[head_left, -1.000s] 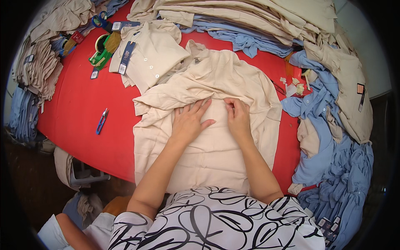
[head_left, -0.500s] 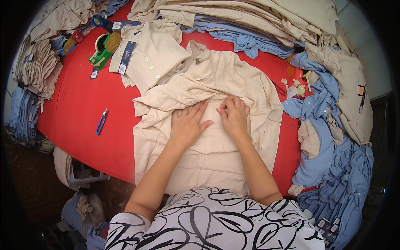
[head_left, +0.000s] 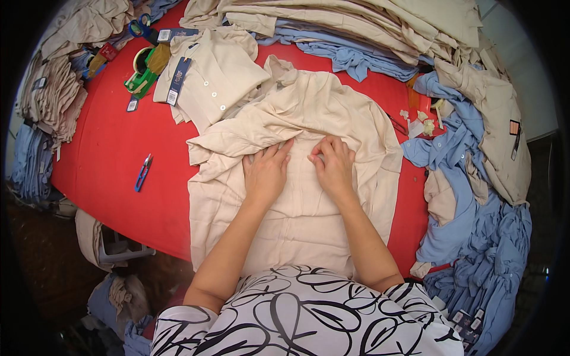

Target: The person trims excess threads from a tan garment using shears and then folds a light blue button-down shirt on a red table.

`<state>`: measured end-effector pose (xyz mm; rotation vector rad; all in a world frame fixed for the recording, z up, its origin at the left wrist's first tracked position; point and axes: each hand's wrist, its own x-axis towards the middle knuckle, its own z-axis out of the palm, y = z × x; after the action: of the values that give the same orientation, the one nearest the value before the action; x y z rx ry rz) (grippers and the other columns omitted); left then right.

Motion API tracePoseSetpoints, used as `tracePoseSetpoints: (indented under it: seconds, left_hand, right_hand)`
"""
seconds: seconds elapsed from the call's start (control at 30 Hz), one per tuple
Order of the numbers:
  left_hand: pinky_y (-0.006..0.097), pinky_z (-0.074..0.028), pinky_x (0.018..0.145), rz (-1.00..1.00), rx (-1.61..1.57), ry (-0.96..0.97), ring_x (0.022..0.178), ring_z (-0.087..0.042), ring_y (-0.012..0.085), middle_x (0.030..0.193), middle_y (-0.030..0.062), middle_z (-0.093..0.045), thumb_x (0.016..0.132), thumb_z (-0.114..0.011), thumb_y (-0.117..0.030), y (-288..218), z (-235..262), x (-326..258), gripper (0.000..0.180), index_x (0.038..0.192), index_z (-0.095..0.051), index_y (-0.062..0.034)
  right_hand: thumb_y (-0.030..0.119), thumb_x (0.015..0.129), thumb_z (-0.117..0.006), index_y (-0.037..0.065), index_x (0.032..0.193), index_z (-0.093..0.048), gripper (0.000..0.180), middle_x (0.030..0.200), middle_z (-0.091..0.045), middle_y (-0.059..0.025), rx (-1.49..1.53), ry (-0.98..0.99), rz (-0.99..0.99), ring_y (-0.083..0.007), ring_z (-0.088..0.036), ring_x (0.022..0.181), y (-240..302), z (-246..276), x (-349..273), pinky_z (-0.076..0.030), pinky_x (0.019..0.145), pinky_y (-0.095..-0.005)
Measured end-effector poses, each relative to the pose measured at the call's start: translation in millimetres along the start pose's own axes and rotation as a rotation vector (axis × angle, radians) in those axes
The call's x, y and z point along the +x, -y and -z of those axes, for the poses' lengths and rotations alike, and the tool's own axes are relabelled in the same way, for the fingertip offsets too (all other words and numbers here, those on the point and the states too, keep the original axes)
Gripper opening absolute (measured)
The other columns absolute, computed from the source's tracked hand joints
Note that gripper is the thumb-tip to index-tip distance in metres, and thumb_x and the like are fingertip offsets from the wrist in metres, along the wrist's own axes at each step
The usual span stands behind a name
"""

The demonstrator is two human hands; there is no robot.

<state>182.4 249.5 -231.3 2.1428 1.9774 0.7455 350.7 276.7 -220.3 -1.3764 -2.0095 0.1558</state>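
Note:
A beige shirt (head_left: 297, 234) lies spread in front of me, its upper part bunched in loose folds. My left hand (head_left: 266, 175) rests flat on the cloth, fingers stretched out with the tips at the edge of a fold. Beside it, my right hand (head_left: 333, 169) is closed, its fingers curled and thumb drawn in against the same shirt. The cloth under its fingertips is mostly hidden. A folded beige shirt (head_left: 228, 74) with white buttons and a dark blue hang tag (head_left: 180, 77) lies just beyond, to the left.
Blue thread snips (head_left: 143, 172) lie on the red table cover (head_left: 113, 154). A green tape dispenser (head_left: 141, 80) and blue-handled scissors (head_left: 141, 26) are at the far left. Beige shirts (head_left: 356, 24) are stacked at the back. Blue garments (head_left: 481, 249) heap at right; a stool (head_left: 124, 252) stands lower left.
My left hand has drawn its thumb in against the fingers and shifted slightly. The right hand stays nearly in place, and the shirt's folds look almost the same.

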Motion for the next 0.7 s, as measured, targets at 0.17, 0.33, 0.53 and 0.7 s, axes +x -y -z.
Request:
tracePoseSetpoints:
  seconds: [0.17, 0.33, 0.53, 0.7]
  left_hand:
    - [0.049, -0.031, 0.100, -0.066, -0.032, 0.005, 0.114, -0.052, 0.0206, 0.127, -0.0027, -0.060, 0.089, -0.062, -0.021, 4, 7, -4, 0.036, 0.125, -0.063, -0.0208]
    - [0.043, -0.037, 0.092, -0.190, -0.120, -0.181, 0.102, -0.054, 0.0240, 0.111, 0.0022, -0.061, 0.082, -0.067, -0.012, -3, 8, -5, 0.028, 0.110, -0.067, -0.0125]
    - [0.038, -0.043, 0.084, -0.157, -0.367, -0.124, 0.094, -0.054, 0.0280, 0.098, 0.0059, -0.059, 0.077, -0.070, -0.007, -13, -9, 13, 0.019, 0.097, -0.068, -0.0064]
    - [0.038, -0.046, 0.082, -0.068, -0.400, -0.097, 0.086, -0.059, 0.0280, 0.089, 0.0083, -0.064, 0.077, -0.071, -0.008, -16, -10, 24, 0.014, 0.091, -0.069, -0.0045]
  right_hand:
    - [0.006, 0.079, -0.065, 0.005, 0.091, -0.063, 0.011, 0.095, -0.061, -0.0106, 0.305, 0.098, -0.234, -0.0315, -0.057, 0.090, -22, 6, 4, -0.045, 0.079, -0.0421]
    - [0.004, 0.083, -0.058, 0.003, 0.105, -0.064, 0.023, 0.110, -0.064, -0.0147, -0.198, -0.244, -0.233, -0.0332, -0.058, 0.104, -102, 58, 48, -0.044, 0.090, -0.0422]
    - [0.006, 0.085, -0.058, 0.006, 0.109, -0.065, 0.025, 0.116, -0.060, -0.0158, -0.581, -0.100, -0.326, -0.0351, -0.054, 0.108, -159, 62, 45, -0.041, 0.089, -0.0510]
    - [0.010, 0.087, -0.060, 0.005, 0.106, -0.064, 0.021, 0.106, -0.061, -0.0128, -0.289, -0.249, -0.351, -0.0300, -0.059, 0.097, -156, 75, 51, -0.046, 0.084, -0.0410]
